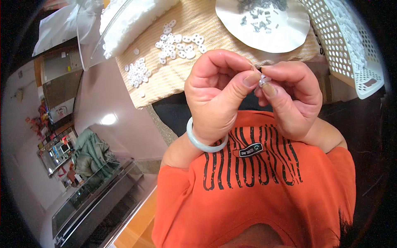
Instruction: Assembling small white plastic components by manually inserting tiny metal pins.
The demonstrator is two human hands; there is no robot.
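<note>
White piece (264, 78) is clamped in right hand (293, 93); left hand (218, 89) just beside it, grip unclear.

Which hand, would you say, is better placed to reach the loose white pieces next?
Probably the left hand: it sits closer to the white pieces on the cloth, with the right hand farther across.

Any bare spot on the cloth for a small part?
Mainly striped cloth, bordered by the small left pile of white pieces, the larger pile and the left hand. A narrower strip lies between the larger pile and the round white plate. Crowded: upper left, at the bulging bag; right, by the perforated basket.
</note>
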